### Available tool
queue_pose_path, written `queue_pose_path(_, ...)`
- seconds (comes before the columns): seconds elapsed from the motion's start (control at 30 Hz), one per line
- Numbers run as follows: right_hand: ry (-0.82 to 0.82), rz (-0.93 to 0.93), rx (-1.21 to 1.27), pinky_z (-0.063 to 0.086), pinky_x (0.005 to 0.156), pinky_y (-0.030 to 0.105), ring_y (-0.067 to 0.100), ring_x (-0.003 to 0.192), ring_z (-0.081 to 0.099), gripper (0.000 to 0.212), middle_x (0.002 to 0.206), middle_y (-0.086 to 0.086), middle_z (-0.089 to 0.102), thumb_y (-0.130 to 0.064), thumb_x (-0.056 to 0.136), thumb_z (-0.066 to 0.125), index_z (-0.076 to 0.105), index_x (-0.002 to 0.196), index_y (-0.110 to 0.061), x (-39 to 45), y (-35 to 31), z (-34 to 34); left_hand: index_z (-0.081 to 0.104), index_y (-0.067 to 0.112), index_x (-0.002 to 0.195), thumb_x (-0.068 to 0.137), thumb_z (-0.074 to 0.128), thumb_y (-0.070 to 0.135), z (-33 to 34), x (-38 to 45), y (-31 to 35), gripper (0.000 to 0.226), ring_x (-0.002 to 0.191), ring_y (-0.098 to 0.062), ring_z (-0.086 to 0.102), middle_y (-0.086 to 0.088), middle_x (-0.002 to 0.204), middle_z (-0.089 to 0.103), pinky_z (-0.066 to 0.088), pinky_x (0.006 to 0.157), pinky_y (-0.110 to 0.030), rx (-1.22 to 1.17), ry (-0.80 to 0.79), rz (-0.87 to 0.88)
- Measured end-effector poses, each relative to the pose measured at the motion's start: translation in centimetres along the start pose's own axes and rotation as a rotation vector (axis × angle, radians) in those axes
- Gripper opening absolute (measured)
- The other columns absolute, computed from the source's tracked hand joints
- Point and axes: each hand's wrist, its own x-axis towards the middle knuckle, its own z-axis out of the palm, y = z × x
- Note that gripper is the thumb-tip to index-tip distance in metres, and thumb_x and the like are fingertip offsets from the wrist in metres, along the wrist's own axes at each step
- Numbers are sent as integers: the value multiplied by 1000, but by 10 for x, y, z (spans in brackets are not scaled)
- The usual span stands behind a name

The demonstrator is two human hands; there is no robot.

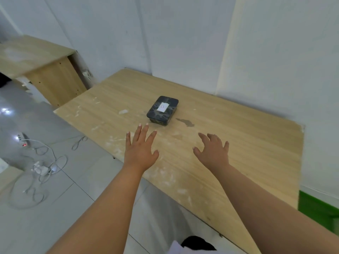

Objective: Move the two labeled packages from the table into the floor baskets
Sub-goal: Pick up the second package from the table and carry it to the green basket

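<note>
Black package (162, 110) on table (238, 143), both hands (140, 151) empty.

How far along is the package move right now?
One dark labeled package lies on the table; a second is not in view, so it may already be moved. Neither hand holds anything: the left hand and right hand reach open toward the package. No basket is in view. Left: grasp it and carry it to a basket.

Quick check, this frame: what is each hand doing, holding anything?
Left hand: open, fingers spread, holding nothing, short of the dark labeled package.
Right hand: open, fingers loosely curled, holding nothing.
</note>
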Motion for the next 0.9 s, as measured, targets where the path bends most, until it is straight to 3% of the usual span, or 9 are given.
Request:
queue_pose_path(0.13, 10, 28, 10, 15, 116, 59, 28, 145, 26, 62, 153, 10, 35, -48, 89, 48, 33, 146, -27, 38, -36, 13, 12, 31, 153, 91, 42, 48, 8, 46, -36, 71, 150, -20, -12, 0, 164, -4, -4, 119, -52, -10, -19, 41)
queue_pose_path(0.33, -13, 88, 208, 42, 102, 43, 30, 138, 34, 62, 150, 12, 33, -40, 89, 54, 34, 146, -25, 119, -71, 37, 10, 33, 152, 90, 43, 49, 26, 138, -75, 72, 151, -19, -7, 0, 164, 1, 0, 120, -50, -31, -32, 102)
queue_pose_path(0.5, -65, 195, 289, 46, 98, 42, 31, 130, 44, 64, 148, 12, 33, -40, 90, 52, 29, 148, -24, 200, -94, 51, 16, 30, 152, 90, 44, 52, 42, 216, -96, 71, 150, -23, 4, -2, 163, 8, 17, 119, -48, -132, -105, 122)
queue_pose_path(0.6, -62, 269, 353, 41, 100, 40, 34, 130, 43, 64, 147, 15, 33, -40, 95, 49, 27, 148, -12, 239, -109, 56, 18, 28, 151, 90, 42, 55, 53, 252, -106, 70, 149, -23, 10, -3, 162, 12, 25, 116, -47, -179, -122, 134)
queue_pose_path(0.67, -89, 335, 434, 40, 97, 38, 35, 124, 47, 57, 139, 18, 41, -39, 96, 47, 37, 141, -6, 258, -116, 64, 20, 28, 151, 91, 39, 56, 61, 270, -108, 68, 148, -23, 14, -2, 161, 15, 27, 113, -47, -215, -135, 126)
queue_pose_path(0.77, -117, 428, 566, 51, 89, 43, 32, 101, 60, 50, 120, 17, 56, -47, 91, 51, 55, 123, -9, 273, -120, 80, 23, 26, 149, 93, 36, 56, 72, 290, -106, 65, 141, -26, 28, -6, 155, 29, 38, 104, -46, -255, -159, 143)
queue_pose_path(0.9, -115, 489, 579, 53, 84, 44, 33, 95, 62, 53, 112, 18, 61, -51, 89, 52, 60, 114, -6, 279, -119, 98, 22, 23, 150, 94, 42, 50, 85, 306, -100, 66, 124, -26, 49, -7, 139, 48, 47, 94, -39, -479, -280, 142)
